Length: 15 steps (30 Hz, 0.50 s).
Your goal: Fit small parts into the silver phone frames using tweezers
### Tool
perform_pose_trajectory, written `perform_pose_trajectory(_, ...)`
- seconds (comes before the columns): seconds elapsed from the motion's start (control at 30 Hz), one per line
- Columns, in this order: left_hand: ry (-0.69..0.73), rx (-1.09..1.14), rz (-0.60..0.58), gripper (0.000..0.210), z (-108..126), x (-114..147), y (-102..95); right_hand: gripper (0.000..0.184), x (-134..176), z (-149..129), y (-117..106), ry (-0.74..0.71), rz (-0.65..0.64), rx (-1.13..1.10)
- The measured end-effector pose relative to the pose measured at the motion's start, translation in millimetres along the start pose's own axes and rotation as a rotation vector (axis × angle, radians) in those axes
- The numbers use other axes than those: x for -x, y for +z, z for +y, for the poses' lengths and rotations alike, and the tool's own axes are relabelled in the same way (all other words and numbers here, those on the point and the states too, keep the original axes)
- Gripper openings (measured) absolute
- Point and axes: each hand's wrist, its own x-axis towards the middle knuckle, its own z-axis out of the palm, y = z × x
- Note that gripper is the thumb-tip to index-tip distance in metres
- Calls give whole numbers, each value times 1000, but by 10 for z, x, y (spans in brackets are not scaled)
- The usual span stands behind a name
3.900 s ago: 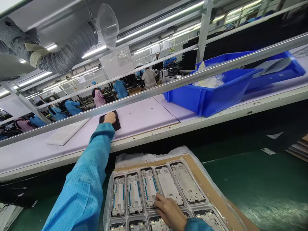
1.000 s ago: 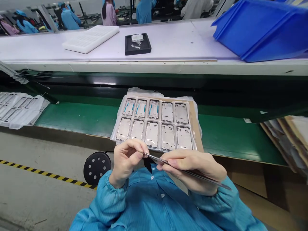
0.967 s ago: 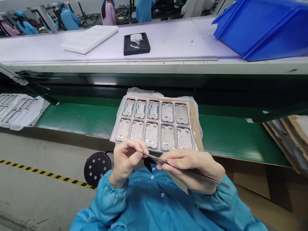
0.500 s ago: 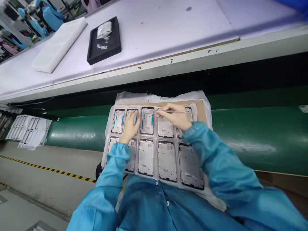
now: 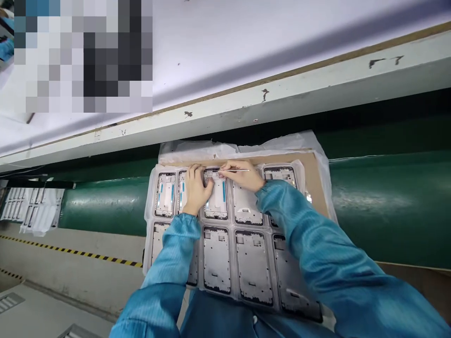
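The phone frame (image 5: 216, 199) sits in the middle of the tray's (image 5: 150, 206) back row. It is flat and silver, with a black edge, little holes and a bright blue strip (image 5: 224, 191). Over that row, the left hand (image 5: 197, 191) has its fingers side by side, thumb out; the right hand (image 5: 243, 175) pinches a thin tool (image 5: 235, 170).

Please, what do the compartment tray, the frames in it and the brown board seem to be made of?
Tray: probably thin, translucent plastic; it has moulded compartments and a slight sheen. Frames: likely metal, satin grey with soft highlights, but painted plastic is possible. Board: seemingly cardboard, matt and brown.
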Motion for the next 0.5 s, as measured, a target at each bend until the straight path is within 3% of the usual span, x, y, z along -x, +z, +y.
perform_pose_trajectory(0.5,34,-46,-51,30,-32,57,-46,25,-8,14,47,2,-8,98)
